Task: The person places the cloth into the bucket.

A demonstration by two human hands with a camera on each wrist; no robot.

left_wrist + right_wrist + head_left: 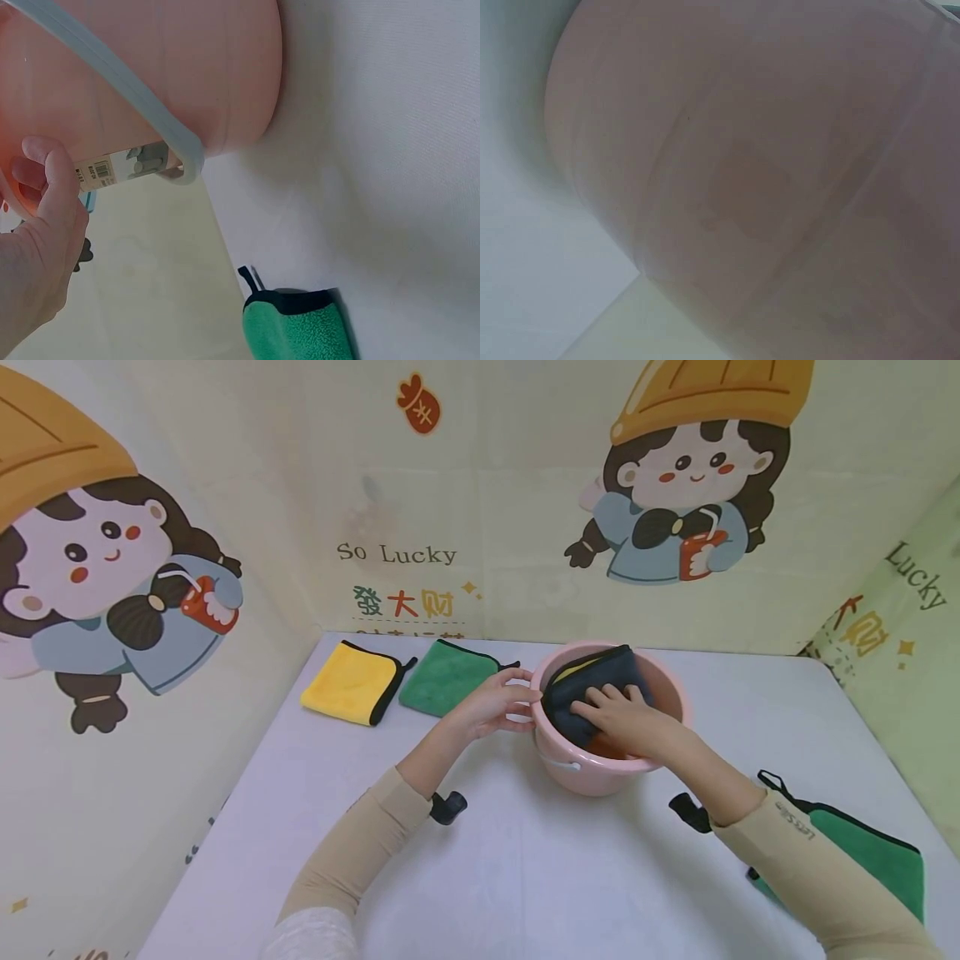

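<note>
A pink bucket (592,777) stands on the white table, its pale handle (127,82) hanging down along the outside. At the left side of its rim, my left hand (498,702) grips the edge with bent fingers. A folded dark blue cloth (600,672) with black edging and a strip of yellow sits in the bucket, its upper corner level with the back rim. My right hand (626,722) reaches over the front right rim, its spread fingers resting on this cloth; the thumb is hidden. The bucket's wall (742,150) fills most of the right wrist view.
A yellow folded cloth (352,685) and a green folded cloth (446,681) lie at the back left of the table. Another green cloth (870,852) lies at the right, partly under my right forearm. A printed fabric wall (525,527) rises behind the table.
</note>
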